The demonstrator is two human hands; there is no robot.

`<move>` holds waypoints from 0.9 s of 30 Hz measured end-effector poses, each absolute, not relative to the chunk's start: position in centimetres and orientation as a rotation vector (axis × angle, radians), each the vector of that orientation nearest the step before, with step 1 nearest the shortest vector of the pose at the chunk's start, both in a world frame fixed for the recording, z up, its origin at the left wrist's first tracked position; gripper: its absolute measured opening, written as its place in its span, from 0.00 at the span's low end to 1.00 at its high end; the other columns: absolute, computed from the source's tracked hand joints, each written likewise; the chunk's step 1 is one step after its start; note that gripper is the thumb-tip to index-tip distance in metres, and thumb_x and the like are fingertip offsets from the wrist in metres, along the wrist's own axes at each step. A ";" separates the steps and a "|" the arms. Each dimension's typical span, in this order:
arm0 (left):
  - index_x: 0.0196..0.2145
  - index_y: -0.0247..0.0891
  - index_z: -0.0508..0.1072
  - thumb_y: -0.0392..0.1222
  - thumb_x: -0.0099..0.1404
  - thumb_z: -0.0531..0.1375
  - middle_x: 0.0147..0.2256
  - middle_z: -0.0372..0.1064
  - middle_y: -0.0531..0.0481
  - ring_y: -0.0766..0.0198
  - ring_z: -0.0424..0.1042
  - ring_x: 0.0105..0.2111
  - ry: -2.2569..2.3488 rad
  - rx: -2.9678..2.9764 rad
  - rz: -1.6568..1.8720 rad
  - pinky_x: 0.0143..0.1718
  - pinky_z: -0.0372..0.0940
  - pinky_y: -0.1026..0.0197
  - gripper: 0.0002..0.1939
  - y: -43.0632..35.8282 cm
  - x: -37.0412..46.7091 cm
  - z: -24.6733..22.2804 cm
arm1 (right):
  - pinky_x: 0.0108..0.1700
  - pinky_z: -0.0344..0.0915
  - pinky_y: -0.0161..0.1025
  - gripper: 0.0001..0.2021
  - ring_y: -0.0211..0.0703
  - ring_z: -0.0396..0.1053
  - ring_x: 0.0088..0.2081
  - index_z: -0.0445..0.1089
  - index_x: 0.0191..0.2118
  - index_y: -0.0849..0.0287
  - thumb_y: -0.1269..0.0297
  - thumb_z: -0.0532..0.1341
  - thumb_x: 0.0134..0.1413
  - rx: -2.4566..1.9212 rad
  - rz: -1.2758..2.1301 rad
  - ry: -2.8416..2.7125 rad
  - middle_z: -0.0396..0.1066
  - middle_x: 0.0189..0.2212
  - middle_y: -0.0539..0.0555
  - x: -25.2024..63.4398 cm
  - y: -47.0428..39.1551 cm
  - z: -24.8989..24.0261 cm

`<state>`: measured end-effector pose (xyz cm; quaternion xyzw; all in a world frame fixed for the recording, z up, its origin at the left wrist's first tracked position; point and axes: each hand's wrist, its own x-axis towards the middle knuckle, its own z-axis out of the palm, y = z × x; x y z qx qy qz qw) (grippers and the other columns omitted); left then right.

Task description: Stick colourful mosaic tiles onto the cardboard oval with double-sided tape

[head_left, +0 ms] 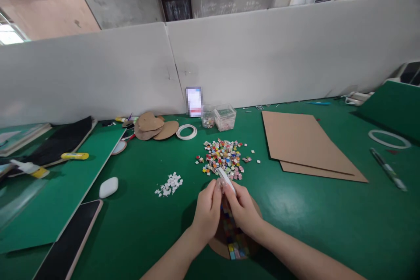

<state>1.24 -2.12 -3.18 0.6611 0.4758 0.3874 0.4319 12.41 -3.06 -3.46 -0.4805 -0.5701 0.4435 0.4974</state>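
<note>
My left hand (208, 210) and my right hand (243, 210) meet at the fingertips above a round cardboard piece (218, 245). Rows of coloured tiles (238, 249) lie on that cardboard, partly covered by my hands. A thin white strip-like object (227, 179) sticks out from the fingers of my right hand. The fingers of my left hand are closed in a pinch; what they hold, if anything, is hidden. Just beyond the fingertips lies a pile of small multicoloured tiles (223, 155). White paper-like scraps (169, 184) form a smaller heap to the left.
Behind the tiles stand a clear box (225, 118), a jar (208, 117) and a lit phone (194, 101). Cardboard sheets (302, 140) lie at right, with a pen (388, 169) beyond. At left are cardboard discs (166, 130), a white case (108, 187) and a dark phone (72, 240).
</note>
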 end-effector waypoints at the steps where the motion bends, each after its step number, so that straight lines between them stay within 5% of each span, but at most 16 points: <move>1: 0.27 0.37 0.60 0.44 0.68 0.43 0.25 0.60 0.53 0.67 0.60 0.25 1.170 1.597 0.977 0.28 0.55 0.65 0.14 -2.1 1.3 -3.1 | 0.26 0.53 0.33 0.16 0.36 0.51 0.23 0.57 0.25 0.59 0.55 0.47 0.60 -1.161 1.081 -1.364 0.55 0.20 0.48 12.4 -3.0 -3.4; 10: 0.27 0.38 0.57 0.44 0.68 0.43 0.24 0.56 0.55 0.67 0.59 0.26 1.131 1.618 0.916 0.28 0.56 0.65 0.14 -2.2 1.6 -2.9 | 0.29 0.55 0.33 0.16 0.37 0.54 0.25 0.59 0.26 0.59 0.55 0.48 0.59 -1.166 1.071 -1.323 0.58 0.22 0.48 12.5 -2.6 -3.5; 20: 0.29 0.37 0.63 0.43 0.68 0.44 0.27 0.65 0.51 0.65 0.66 0.28 1.108 1.752 0.962 0.31 0.60 0.63 0.14 -1.5 1.0 -3.1 | 0.29 0.57 0.35 0.16 0.38 0.56 0.25 0.63 0.28 0.59 0.54 0.49 0.59 -1.156 1.013 -1.431 0.61 0.22 0.50 12.7 -2.1 -4.3; 27: 0.39 0.36 0.68 0.50 0.66 0.46 0.38 0.70 0.43 0.59 0.69 0.38 1.195 1.541 1.207 0.40 0.64 0.59 0.17 -6.3 2.4 -1.2 | 0.31 0.60 0.35 0.18 0.40 0.59 0.27 0.66 0.28 0.61 0.53 0.49 0.58 -1.053 0.918 -1.365 0.62 0.22 0.51 12.0 -5.7 -1.1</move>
